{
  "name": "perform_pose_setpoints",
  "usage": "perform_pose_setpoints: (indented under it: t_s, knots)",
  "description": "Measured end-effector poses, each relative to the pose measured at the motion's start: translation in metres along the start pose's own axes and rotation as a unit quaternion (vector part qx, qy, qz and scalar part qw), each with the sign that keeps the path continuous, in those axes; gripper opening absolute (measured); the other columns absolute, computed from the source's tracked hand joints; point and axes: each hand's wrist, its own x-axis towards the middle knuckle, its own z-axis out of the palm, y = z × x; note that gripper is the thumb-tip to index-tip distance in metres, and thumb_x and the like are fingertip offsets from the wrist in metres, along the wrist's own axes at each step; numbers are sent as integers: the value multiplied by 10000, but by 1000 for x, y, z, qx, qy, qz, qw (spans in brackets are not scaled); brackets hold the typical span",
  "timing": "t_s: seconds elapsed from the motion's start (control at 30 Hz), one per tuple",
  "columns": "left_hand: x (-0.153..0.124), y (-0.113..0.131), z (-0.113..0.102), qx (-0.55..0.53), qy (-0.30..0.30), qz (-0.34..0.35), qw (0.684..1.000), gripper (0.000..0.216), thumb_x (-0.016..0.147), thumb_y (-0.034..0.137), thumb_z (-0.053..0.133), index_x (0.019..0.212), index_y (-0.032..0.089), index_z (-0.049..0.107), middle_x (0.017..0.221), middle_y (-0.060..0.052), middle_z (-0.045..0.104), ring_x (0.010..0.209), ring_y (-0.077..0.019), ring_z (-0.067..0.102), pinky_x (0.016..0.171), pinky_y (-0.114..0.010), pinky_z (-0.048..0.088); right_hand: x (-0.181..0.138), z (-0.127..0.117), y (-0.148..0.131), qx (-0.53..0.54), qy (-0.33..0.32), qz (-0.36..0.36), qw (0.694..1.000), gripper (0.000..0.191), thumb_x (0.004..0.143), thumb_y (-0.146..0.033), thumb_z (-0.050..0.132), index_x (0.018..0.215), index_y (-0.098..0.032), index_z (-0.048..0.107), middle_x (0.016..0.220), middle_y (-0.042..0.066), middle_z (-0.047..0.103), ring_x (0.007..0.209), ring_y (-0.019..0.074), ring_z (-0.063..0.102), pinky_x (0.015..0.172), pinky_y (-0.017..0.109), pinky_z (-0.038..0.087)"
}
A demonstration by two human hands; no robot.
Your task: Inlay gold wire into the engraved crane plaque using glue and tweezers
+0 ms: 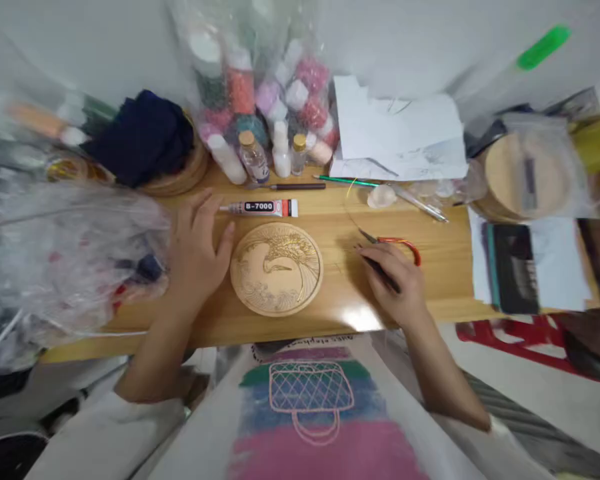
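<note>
From the head view, the only one we've got: the left hand (195, 257) lies flat and open on the wooden table (330, 313), fingers spread, thumb just beside the rim of the wooden disc (276, 268). The disc sits dead centre in front of the person, between both hands. It's round, pale and smooth-edged, with a crane and curling waves cut into its face in fine lines.

The right hand (397, 287) is curled shut around a dark slender tool (377, 267). What kind of tool, I can't tell. Its knuckles rest on the table, apart from the disc. Just behind it lie orange-handled pliers (403, 245), thin metal jaws pointing left.

To my eye this is a set-up beat: disc braced, tool in grip, nothing touching the carving. Work in grooves that fine calls for a steady brace and a light tip.

Above the disc lies a glue tube (263, 208), marked B-7000. Behind it stand small capped bottles (254, 157), then a glossy bag of bead jars (265, 87).
</note>
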Motion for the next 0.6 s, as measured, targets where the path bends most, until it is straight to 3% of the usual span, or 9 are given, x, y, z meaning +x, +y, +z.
perform_pose_setpoints:
  t_s: [0.13,0.27,0.43,0.6]
  knots:
    - [20,-31,10,3,-58,9,998,419,902,275,477,1302,160,529,1279,-154,594,1205,-334,539,1040,-548,423,14,2,19,-146,-70,-62,985,266,935,-112,484,1074,-214,686,1089,80,750,974,209,699,794,334,536]
    - [29,-40,15,-27,-79,64,994,362,902,298,511,1253,236,575,1224,-121,611,1138,-303,582,991,-486,485,28,0,23,-177,-146,-130,965,274,948,-128,490,1123,-191,691,1209,95,713,1087,231,653,856,356,523]
    - [35,-36,26,-57,-90,110,988,371,913,384,567,1253,239,598,1203,-104,598,1115,-276,572,995,-460,477,35,-1,11,-191,-108,-95,971,253,929,-118,514,1093,-175,698,1130,127,719,1001,252,664,823,378,540]
    - [38,-38,32,-76,-77,101,989,298,937,411,525,1117,213,655,1051,-101,608,984,-282,573,884,-464,494,32,-4,-19,-85,-55,-27,995,241,927,-129,483,1049,-187,682,1041,119,728,922,234,680,767,370,559]
